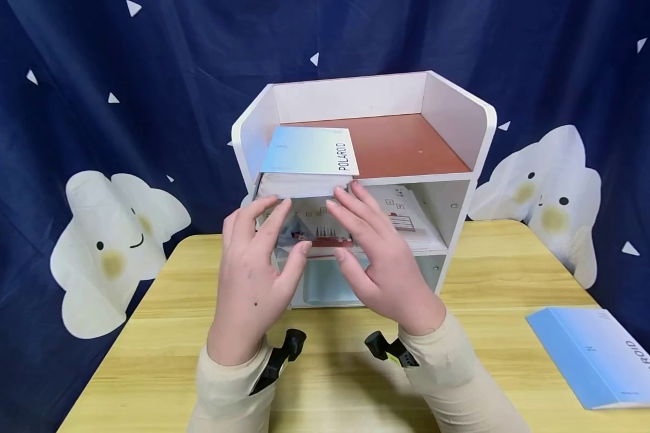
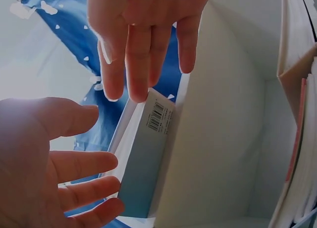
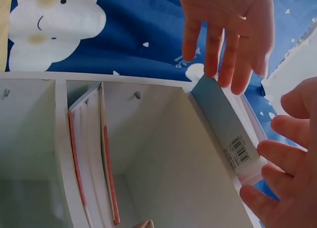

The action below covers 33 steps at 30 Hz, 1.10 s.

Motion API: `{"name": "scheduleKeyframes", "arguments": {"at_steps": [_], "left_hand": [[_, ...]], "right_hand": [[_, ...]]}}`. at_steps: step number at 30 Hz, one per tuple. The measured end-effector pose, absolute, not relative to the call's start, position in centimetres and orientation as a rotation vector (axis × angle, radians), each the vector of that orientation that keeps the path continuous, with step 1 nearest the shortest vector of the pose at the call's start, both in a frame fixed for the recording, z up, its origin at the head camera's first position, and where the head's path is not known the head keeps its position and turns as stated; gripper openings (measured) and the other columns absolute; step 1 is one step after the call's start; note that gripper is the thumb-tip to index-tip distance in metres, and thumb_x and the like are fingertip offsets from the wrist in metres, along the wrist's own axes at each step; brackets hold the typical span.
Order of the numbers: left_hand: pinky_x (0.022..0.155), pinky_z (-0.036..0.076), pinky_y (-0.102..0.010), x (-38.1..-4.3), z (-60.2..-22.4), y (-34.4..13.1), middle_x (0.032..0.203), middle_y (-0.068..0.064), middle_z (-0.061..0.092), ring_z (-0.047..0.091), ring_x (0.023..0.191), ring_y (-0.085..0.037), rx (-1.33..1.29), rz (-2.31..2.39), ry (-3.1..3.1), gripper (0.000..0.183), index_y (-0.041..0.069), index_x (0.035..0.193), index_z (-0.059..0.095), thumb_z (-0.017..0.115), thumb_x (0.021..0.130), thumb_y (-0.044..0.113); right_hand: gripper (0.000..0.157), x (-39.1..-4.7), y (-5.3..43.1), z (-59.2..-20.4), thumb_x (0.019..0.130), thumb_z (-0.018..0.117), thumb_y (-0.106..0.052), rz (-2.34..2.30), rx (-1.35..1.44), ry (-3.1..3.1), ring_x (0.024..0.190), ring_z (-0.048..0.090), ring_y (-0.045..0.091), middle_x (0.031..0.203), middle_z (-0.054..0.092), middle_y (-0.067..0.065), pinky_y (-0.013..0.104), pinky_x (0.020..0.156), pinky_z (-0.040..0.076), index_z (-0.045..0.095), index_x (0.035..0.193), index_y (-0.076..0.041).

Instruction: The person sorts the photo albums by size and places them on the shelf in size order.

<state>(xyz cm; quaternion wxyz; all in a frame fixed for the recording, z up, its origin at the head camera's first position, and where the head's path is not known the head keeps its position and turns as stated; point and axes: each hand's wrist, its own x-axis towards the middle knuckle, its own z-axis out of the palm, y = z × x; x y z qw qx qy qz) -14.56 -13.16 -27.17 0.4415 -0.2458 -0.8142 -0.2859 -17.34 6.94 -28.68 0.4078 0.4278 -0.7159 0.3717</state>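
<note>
A thick pale-blue and white book marked POLAROID lies flat on the left of the top shelf, its near edge jutting past the shelf front. My left hand is at its near left corner, fingers spread and loosely bent. Across from it, my right hand has its fingertips near the front right corner, fingers extended. Neither hand grips anything. From below, the left wrist view shows the book's blue underside with a barcode, fingertips of both hands close around it.
The white shelf unit with a brown top board stands on a wooden table. Picture books fill part of its middle level. Another POLAROID book lies at the table's right. A dark blue curtain hangs behind.
</note>
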Motion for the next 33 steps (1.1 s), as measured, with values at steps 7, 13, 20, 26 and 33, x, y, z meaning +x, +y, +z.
{"name": "scheduleKeyframes", "arguments": {"at_steps": [7,13,20,26,33], "left_hand": [[0.108,0.035,-0.050,-15.8,-27.7,-12.9,0.146,-0.015,0.049,0.039,0.131,-0.040,-0.608,-0.690,-2.055,0.056,-0.001,0.142,0.056,0.069,0.091,0.020],[0.114,0.029,-0.050,-17.1,-28.5,-12.5,0.156,-0.015,0.039,0.031,0.139,-0.037,-0.588,-0.706,-2.092,0.067,0.000,0.150,0.046,0.072,0.091,0.020],[0.116,0.026,-0.050,-17.8,-29.0,-12.4,0.160,-0.013,0.033,0.026,0.143,-0.035,-0.585,-0.698,-2.105,0.069,-0.001,0.151,0.044,0.071,0.092,0.021],[0.116,0.024,-0.051,-17.8,-29.1,-12.4,0.161,-0.015,0.030,0.026,0.142,-0.036,-0.577,-0.669,-2.121,0.067,-0.002,0.150,0.045,0.070,0.092,0.023],[0.115,0.026,-0.054,-17.6,-29.1,-12.3,0.163,-0.015,0.026,0.026,0.142,-0.040,-0.578,-0.663,-2.172,0.066,-0.001,0.150,0.045,0.068,0.094,0.025]], "right_hand": [[0.058,-18.1,6.6,-29.1,0.092,0.062,-0.011,0.847,1.032,-1.951,0.152,0.018,0.037,0.161,0.034,0.013,0.051,0.121,0.021,0.050,0.149,-0.006],[0.065,-18.6,6.0,-29.7,0.091,0.066,-0.015,0.741,0.948,-2.042,0.154,0.009,0.036,0.165,0.025,0.011,0.063,0.118,0.019,0.047,0.153,-0.012],[0.064,-18.6,5.3,-29.8,0.091,0.065,-0.019,0.683,0.859,-2.100,0.154,0.007,0.031,0.166,0.023,0.008,0.068,0.107,0.030,0.048,0.153,-0.015],[0.061,-18.5,5.1,-29.8,0.092,0.063,-0.020,0.673,0.835,-2.101,0.154,0.008,0.030,0.166,0.025,0.008,0.065,0.108,0.031,0.050,0.151,-0.014],[0.058,-18.6,5.4,-29.8,0.092,0.063,-0.018,0.732,0.877,-2.064,0.154,0.010,0.032,0.164,0.028,0.011,0.065,0.111,0.029,0.052,0.149,-0.011]]}}
